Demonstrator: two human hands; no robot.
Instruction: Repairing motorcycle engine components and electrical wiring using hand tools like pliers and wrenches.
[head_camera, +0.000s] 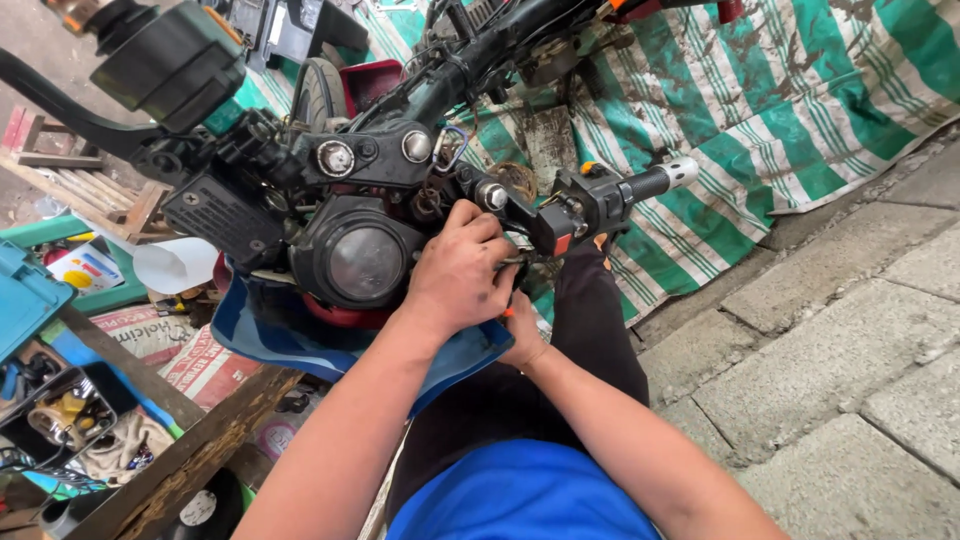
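**Handlebar switch housing worked on, fairing stripped**

The left hand (460, 275) is closed over the wiring beside the right-side switch housing (575, 212); the right hand (522, 335) is tucked beneath it, its grip hidden. One round speedometer (365, 262) is bared, two top-clamp bolts (335, 157) remain fitted, and one grip end (677, 172) is seen.

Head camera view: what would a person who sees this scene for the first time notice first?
First come the two hands, the left hand above the right hand, pressed together at the black handlebar of a stripped motorcycle in the centre. Just left of them sits the round black gauge with its glass face. Behind, at the upper right, a dirty green and white striped tarp covers the ground beside grey paving stones.
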